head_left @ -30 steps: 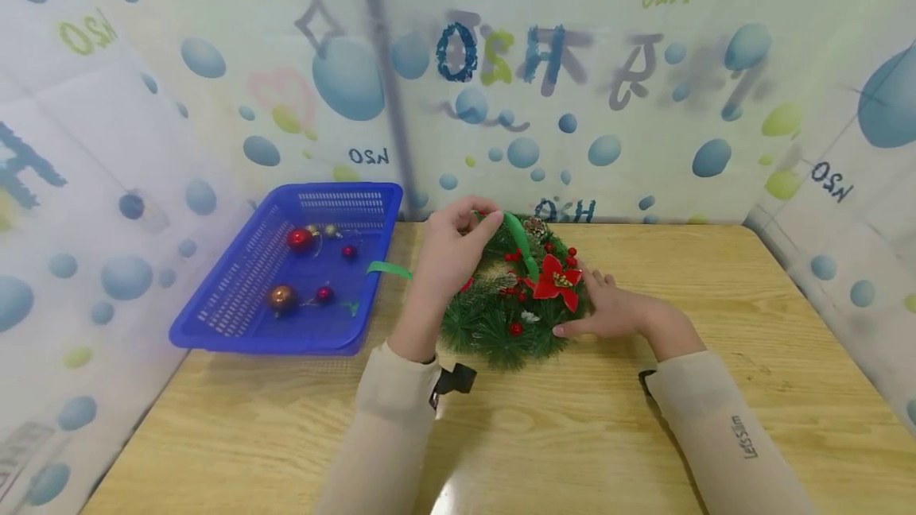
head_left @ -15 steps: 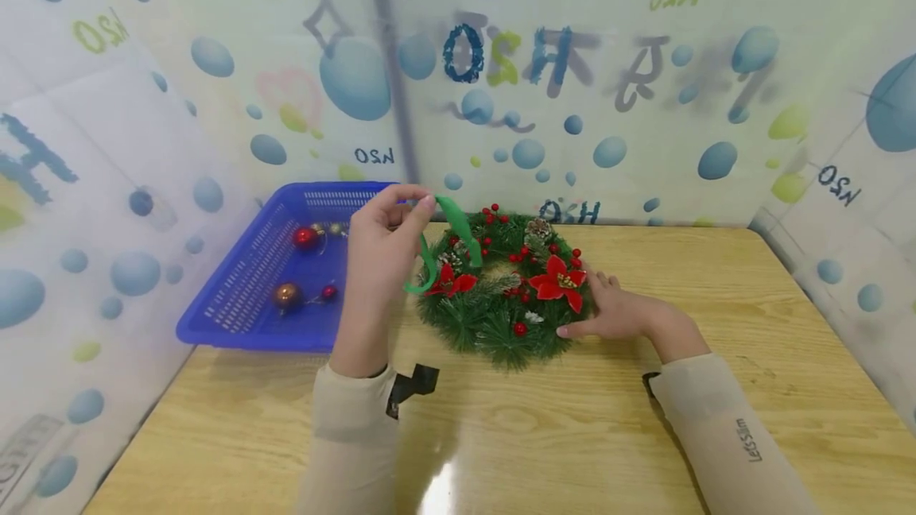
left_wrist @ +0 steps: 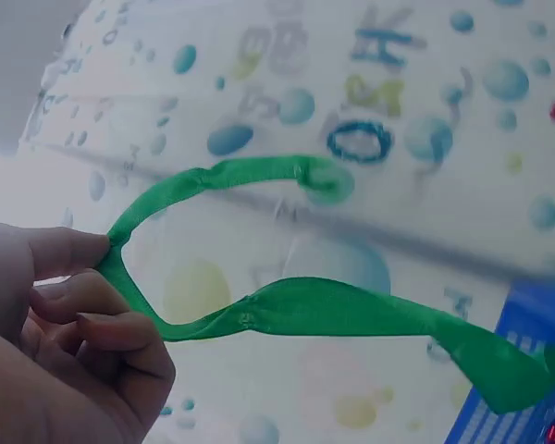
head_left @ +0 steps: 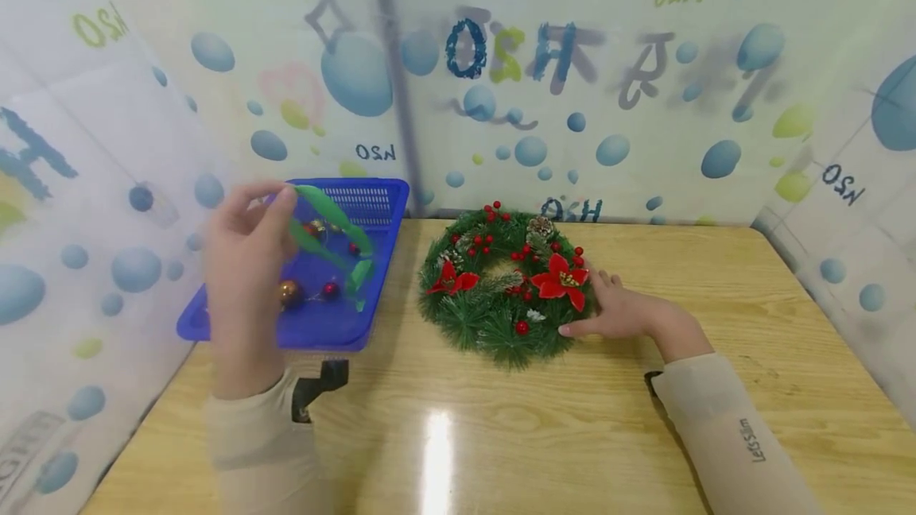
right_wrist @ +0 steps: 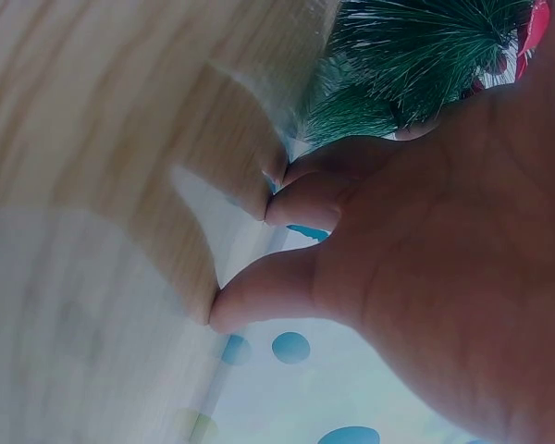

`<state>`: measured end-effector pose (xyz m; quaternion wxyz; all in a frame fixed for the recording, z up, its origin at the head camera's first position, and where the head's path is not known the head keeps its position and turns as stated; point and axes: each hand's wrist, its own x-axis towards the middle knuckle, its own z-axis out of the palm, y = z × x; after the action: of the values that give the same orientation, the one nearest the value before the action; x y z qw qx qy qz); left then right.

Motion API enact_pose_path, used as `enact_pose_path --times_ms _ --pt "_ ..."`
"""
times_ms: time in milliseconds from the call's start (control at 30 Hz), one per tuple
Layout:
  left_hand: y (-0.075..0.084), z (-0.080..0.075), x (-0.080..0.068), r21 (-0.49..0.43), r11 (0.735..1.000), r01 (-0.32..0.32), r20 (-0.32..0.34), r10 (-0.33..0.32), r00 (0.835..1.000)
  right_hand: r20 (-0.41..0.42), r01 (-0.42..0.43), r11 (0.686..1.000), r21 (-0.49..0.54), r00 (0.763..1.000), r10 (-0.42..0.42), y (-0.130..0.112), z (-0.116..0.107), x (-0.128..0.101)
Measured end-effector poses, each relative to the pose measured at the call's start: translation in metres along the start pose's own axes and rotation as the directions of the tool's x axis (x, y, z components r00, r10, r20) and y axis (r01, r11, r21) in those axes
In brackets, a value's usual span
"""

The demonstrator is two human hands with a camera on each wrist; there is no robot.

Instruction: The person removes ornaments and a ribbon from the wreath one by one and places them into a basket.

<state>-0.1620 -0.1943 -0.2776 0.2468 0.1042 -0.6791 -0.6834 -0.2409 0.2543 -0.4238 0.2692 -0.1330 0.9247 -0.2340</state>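
left grip (head_left: 243, 261) pinches the green ribbon (head_left: 332, 241) above the blue basket (head_left: 215, 316), off the wreath (head_left: 501, 316); right grip (head_left: 622, 312), fingers flat, steadies the wreath. next move likely: release into the basket below.

The head view looks forward and down over the table (head_left: 572, 435) from above, taking in both hands. The left wrist view sits very close, facing up at the backdrop (left_wrist: 425, 83). The right wrist view, equally close, shares the wreath (right_wrist: 416, 55) at its upper right with the head view's centre (head_left: 501, 316).

"LetsSlim" on the sleeve (head_left: 747, 439)
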Motion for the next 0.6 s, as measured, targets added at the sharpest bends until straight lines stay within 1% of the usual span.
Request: enact_pose_path --times_ms 100,167,200,267,333,400,467,500,533,567,600 --pt "-0.003 -0.027 0.011 -0.004 1.0 0.016 -0.034 -0.016 0.999 0.007 -0.001 1.0 0.01 1.0 0.001 -0.001 0.0 0.001" --pt "-0.005 -0.044 0.019 -0.004 0.999 0.042 -0.058 -0.042 0.997 0.004 0.0 1.0 0.003 1.0 0.0 -0.001 0.0 0.002" --pt "-0.007 -0.052 0.023 -0.032 0.999 0.043 -0.072 -0.045 0.996 0.002 0.003 1.0 -0.001 1.0 -0.003 0.0 0.0 0.003" --pt "-0.009 -0.068 0.03 -0.054 0.996 0.072 -0.101 -0.078 0.992 0.0 0.003 1.0 -0.006 1.0 -0.003 0.0 0.0 0.003" --pt "-0.012 -0.079 0.036 -0.065 0.994 0.092 -0.123 -0.099 0.987 -0.001 0.004 1.0 -0.009 1.0 -0.004 0.0 0.0 0.004" --pt "-0.016 -0.085 0.042 -0.066 0.992 0.11 -0.117 -0.117 0.986 0.002 0.002 1.0 -0.006 1.0 -0.002 0.0 0.0 0.003" --pt "-0.023 -0.087 0.047 -0.018 0.991 0.131 -0.094 -0.132 0.987 0.005 -0.003 1.0 -0.001 1.0 0.003 0.0 0.0 0.002" --pt "-0.026 -0.086 0.049 0.027 0.989 0.143 -0.083 -0.14 0.987 0.006 -0.006 1.0 0.001 1.0 0.006 0.0 0.0 0.001" --pt "-0.031 -0.084 0.051 0.092 0.985 0.147 -0.069 -0.141 0.988 0.007 -0.007 1.0 0.003 1.0 0.007 0.0 0.0 0.001" --pt "-0.035 -0.082 0.054 0.168 0.974 0.149 -0.056 -0.142 0.988 0.008 -0.01 1.0 0.005 1.0 0.01 -0.001 -0.001 0.0" --pt "-0.04 -0.08 0.056 0.246 0.959 0.145 -0.045 -0.138 0.989 0.008 -0.008 1.0 0.005 1.0 0.008 -0.001 -0.001 -0.001"
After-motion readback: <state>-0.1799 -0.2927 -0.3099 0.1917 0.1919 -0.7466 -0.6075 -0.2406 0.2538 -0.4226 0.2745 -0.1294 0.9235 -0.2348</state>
